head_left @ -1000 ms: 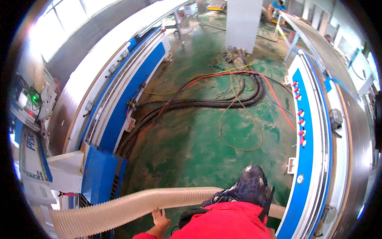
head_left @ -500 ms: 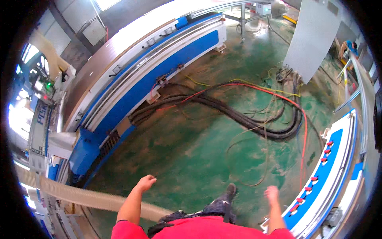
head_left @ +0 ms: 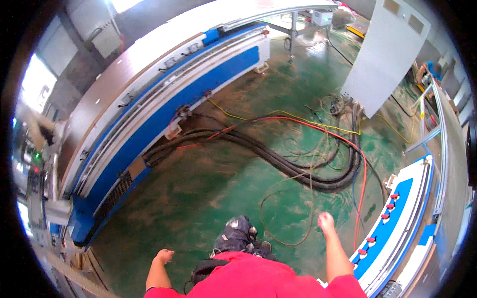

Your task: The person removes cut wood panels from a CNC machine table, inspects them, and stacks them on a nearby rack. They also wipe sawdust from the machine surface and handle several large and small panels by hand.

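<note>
My left hand (head_left: 164, 256) hangs low at my left side over the green floor, fingers loosely curled with nothing seen in them. On the other side my right hand (head_left: 326, 222) is held out in front of me, curled and holding nothing visible. It is nearest to a thin looped hose (head_left: 285, 243) on the floor and to the blue-and-white machine bed with red knobs (head_left: 385, 216) at the right. Neither hand touches anything. Between them my dark-trousered leg (head_left: 236, 231) is bent forward.
A long blue-and-white machine (head_left: 198, 82) runs along the left. Thick black cables (head_left: 263, 151) and an orange hose (head_left: 362, 184) cross the floor ahead, leading to a tall grey cabinet (head_left: 385, 54). Another person (head_left: 431, 71) is at the far right.
I have moved forward, and the machines and cables have shifted in view. My right hand has swung forward and my left hand back. The other leg is now in front.
</note>
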A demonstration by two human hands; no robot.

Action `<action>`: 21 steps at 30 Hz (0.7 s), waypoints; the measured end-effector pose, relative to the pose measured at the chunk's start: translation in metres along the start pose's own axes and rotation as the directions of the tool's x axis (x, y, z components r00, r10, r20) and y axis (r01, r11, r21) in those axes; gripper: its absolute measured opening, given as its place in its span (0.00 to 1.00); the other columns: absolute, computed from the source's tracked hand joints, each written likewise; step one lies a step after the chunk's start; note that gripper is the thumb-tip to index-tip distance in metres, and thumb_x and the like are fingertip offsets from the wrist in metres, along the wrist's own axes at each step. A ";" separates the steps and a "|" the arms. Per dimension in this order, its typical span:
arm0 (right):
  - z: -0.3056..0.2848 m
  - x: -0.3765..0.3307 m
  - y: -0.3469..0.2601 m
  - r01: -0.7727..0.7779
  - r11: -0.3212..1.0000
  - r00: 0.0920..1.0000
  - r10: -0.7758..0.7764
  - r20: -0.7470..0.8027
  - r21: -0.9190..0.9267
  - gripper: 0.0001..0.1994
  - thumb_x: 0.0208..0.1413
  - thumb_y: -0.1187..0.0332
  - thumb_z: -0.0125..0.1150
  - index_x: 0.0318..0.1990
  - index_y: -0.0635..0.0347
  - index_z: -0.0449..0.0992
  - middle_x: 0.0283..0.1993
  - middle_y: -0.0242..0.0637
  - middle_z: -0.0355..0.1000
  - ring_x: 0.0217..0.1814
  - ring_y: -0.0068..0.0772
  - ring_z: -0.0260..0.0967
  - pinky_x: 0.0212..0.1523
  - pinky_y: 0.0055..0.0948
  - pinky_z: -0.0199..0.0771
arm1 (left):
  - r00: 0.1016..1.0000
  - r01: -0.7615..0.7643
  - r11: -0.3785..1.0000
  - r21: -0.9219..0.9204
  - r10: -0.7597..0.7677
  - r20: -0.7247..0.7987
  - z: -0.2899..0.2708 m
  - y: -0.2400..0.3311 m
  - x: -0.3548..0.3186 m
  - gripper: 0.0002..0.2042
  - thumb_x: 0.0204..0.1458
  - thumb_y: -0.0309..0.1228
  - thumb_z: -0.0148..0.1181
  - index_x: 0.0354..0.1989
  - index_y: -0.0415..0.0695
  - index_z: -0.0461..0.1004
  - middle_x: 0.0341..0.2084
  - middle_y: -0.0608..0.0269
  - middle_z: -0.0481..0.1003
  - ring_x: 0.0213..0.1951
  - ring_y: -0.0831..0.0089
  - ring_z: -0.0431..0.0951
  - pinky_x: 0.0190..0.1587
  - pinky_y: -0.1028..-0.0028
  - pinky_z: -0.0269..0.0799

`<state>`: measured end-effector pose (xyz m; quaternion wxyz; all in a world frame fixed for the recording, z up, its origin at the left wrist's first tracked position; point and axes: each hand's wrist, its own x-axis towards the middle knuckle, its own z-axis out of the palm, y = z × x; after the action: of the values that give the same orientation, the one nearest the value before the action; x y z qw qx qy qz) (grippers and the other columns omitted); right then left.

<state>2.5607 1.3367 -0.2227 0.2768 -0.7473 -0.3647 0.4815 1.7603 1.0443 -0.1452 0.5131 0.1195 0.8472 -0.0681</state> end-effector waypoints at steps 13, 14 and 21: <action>0.049 0.185 -0.154 0.013 0.932 0.968 0.079 0.240 -0.362 0.11 0.55 0.66 0.63 0.42 0.61 0.78 0.32 0.34 0.77 0.31 0.26 0.73 0.34 0.30 0.74 | 0.791 -0.593 0.736 0.327 0.607 0.068 -0.019 0.609 0.184 0.24 0.53 0.45 0.54 0.45 0.33 0.77 0.47 0.40 0.77 0.53 0.46 0.75 0.55 0.57 0.70; 0.025 0.193 -0.112 -0.200 0.924 0.963 0.248 0.110 -0.326 0.09 0.55 0.67 0.62 0.41 0.60 0.78 0.30 0.33 0.75 0.28 0.27 0.71 0.29 0.29 0.73 | 0.667 -0.697 0.593 0.403 0.743 0.060 -0.015 0.723 0.110 0.24 0.53 0.46 0.54 0.45 0.35 0.78 0.45 0.41 0.77 0.52 0.47 0.76 0.54 0.58 0.71; 0.019 0.292 -0.145 -0.503 0.864 0.851 0.502 -0.155 0.033 0.11 0.56 0.64 0.54 0.38 0.58 0.81 0.30 0.46 0.77 0.28 0.48 0.75 0.28 0.45 0.75 | 0.233 -0.968 0.240 -0.078 0.968 0.090 -0.011 1.097 -0.086 0.19 0.59 0.42 0.58 0.51 0.41 0.74 0.43 0.56 0.80 0.45 0.68 0.79 0.50 0.68 0.73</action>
<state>2.5823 1.6586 -0.2704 0.1660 -0.8537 -0.1359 0.4745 2.0883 2.0914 -0.0559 0.4958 0.6103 0.5612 0.2582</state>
